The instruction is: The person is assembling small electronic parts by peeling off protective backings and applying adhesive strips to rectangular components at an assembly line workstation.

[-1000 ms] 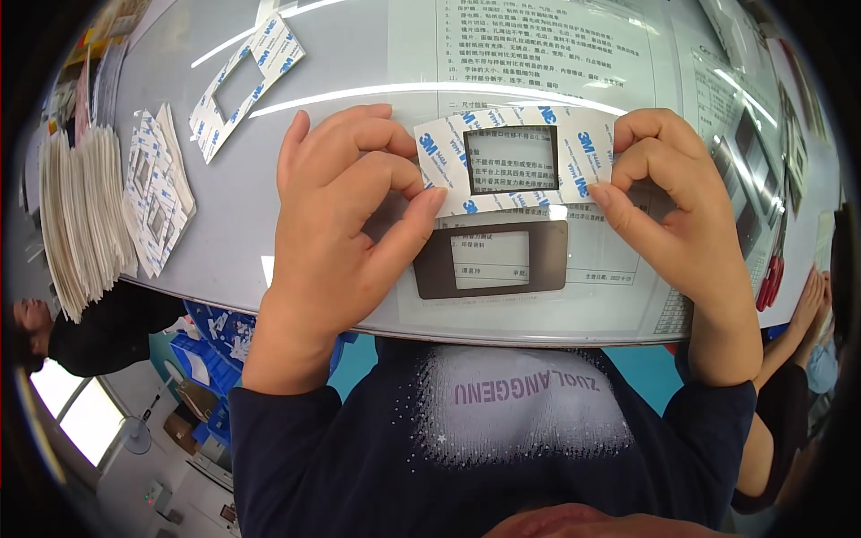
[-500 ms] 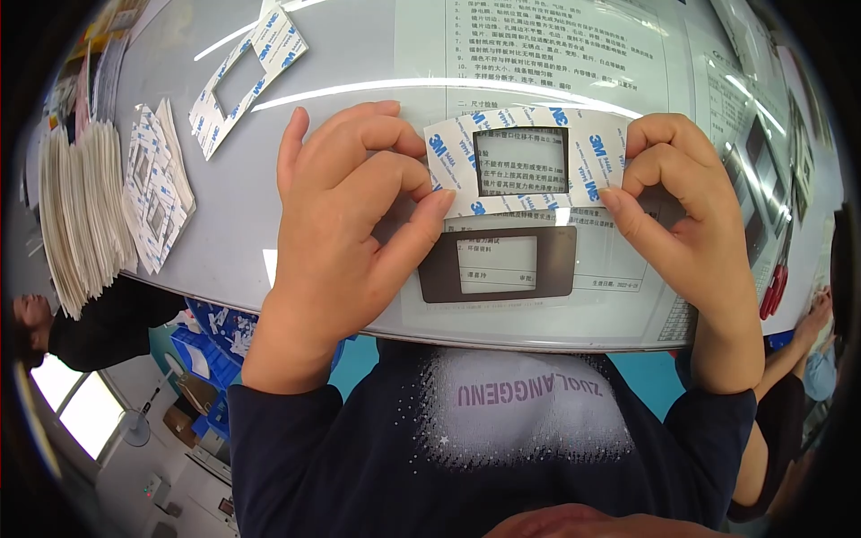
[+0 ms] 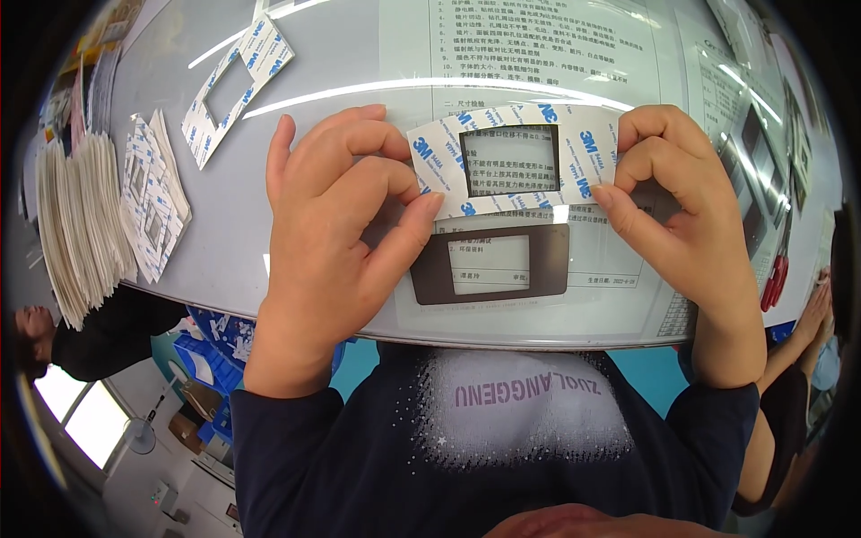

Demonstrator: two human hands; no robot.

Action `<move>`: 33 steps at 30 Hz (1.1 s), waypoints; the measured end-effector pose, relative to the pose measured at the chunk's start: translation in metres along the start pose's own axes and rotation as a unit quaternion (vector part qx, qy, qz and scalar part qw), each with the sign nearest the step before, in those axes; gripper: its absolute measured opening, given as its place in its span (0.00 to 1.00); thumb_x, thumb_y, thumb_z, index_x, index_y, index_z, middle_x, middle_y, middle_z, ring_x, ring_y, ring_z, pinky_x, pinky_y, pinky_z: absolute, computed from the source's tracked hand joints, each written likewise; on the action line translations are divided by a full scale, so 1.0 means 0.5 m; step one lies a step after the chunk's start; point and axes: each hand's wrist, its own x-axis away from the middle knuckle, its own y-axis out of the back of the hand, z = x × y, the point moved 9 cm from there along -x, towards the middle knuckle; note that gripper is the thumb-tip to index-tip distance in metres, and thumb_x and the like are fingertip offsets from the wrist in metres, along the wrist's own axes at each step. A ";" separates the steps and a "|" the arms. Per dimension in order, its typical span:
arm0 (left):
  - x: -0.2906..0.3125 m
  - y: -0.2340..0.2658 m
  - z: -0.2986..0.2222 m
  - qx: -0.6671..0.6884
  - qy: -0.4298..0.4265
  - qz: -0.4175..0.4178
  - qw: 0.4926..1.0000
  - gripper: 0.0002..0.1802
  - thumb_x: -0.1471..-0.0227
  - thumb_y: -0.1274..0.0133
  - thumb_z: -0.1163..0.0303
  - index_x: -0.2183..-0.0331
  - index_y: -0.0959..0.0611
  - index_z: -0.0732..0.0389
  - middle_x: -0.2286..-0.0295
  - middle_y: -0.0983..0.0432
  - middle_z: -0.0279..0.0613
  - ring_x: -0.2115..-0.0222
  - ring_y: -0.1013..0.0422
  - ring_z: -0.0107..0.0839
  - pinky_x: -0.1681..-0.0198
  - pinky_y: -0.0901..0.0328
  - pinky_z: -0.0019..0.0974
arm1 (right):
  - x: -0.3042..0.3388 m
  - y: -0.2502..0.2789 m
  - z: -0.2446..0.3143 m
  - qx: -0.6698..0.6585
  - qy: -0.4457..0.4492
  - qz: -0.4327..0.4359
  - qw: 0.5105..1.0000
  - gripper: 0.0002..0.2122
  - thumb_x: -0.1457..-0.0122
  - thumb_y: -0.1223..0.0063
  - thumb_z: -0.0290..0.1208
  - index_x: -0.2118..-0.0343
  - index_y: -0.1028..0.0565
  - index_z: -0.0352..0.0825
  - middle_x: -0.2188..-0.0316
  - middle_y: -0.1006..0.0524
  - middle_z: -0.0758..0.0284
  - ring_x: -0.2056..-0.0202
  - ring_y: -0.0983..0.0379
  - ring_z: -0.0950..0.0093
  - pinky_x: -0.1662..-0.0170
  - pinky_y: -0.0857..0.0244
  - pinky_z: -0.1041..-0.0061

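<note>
A flat rectangular frame panel (image 3: 583, 152) with white, blue-printed adhesive backing and a dark-edged window is held up between both hands over the table. My left hand (image 3: 341, 215) pinches its left end between thumb and fingers. At the opposite end, the thumb and bent fingers of my right hand (image 3: 686, 197) grip it. Just below the held panel, a dark frame panel (image 3: 549, 260) with a rectangular window appears at the tabletop near the front edge, touched by neither hand.
Printed sheets (image 3: 538, 54) show at the tabletop's middle. To the left are a loose adhesive-backed frame (image 3: 269, 49), a stack of similar frames (image 3: 161, 197) and a thick pale stack (image 3: 85, 224). Red-handled scissors (image 3: 776, 282) lie right. Blue bins (image 3: 202, 359) sit below; other people are at both sides.
The held panel has shifted slightly left with both hands and tilts a little differently. Both hands keep their grip. The whole view has also shifted slightly.
</note>
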 end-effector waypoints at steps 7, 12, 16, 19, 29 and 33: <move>-0.001 -0.002 -0.001 -0.001 0.002 0.006 1.000 0.08 0.52 0.36 0.71 0.73 0.21 0.58 0.58 0.25 0.37 0.44 0.31 0.45 0.32 0.60 0.62 | -0.002 0.000 0.003 0.022 0.014 0.001 1.000 0.08 0.50 0.35 0.19 0.74 0.27 0.32 0.61 0.28 0.64 0.61 0.30 0.71 0.58 0.37 0.77; -0.002 -0.002 -0.004 -0.010 -0.003 0.006 1.000 0.08 0.52 0.36 0.71 0.73 0.21 0.58 0.58 0.25 0.38 0.44 0.31 0.46 0.32 0.60 0.62 | -0.001 -0.001 0.002 0.021 0.016 -0.002 1.000 0.09 0.51 0.35 0.19 0.74 0.27 0.33 0.61 0.28 0.64 0.61 0.30 0.70 0.57 0.37 0.76; -0.002 -0.002 -0.010 -0.036 -0.008 0.001 0.999 0.09 0.53 0.36 0.72 0.73 0.22 0.57 0.58 0.26 0.37 0.44 0.31 0.47 0.33 0.59 0.62 | 0.001 0.002 0.017 0.109 0.034 0.002 0.993 0.10 0.52 0.34 0.19 0.74 0.28 0.33 0.62 0.28 0.63 0.61 0.30 0.67 0.57 0.37 0.74; 0.000 0.001 -0.003 -0.045 0.006 -0.004 0.999 0.09 0.54 0.35 0.73 0.74 0.22 0.57 0.58 0.27 0.38 0.43 0.33 0.47 0.34 0.55 0.58 | 0.007 0.006 0.017 0.175 0.020 -0.006 0.984 0.10 0.52 0.34 0.19 0.71 0.27 0.33 0.61 0.27 0.62 0.61 0.30 0.66 0.56 0.36 0.71; -0.006 -0.003 -0.026 -0.140 -0.028 0.001 0.990 0.21 0.49 0.40 0.70 0.52 0.13 0.49 0.40 0.32 0.46 0.36 0.43 0.52 0.35 0.53 0.55 | 0.005 -0.021 0.041 0.295 0.096 0.010 0.950 0.24 0.45 0.41 0.21 0.43 0.23 0.42 0.36 0.31 0.58 0.36 0.36 0.55 0.37 0.41 0.59; 0.000 -0.004 -0.012 -0.160 0.006 0.014 0.987 0.24 0.45 0.42 0.64 0.45 0.16 0.47 0.37 0.35 0.49 0.35 0.45 0.54 0.33 0.56 0.55 | 0.009 -0.020 0.039 0.338 0.057 0.001 0.939 0.23 0.41 0.45 0.26 0.40 0.25 0.42 0.35 0.33 0.59 0.34 0.39 0.56 0.36 0.43 0.57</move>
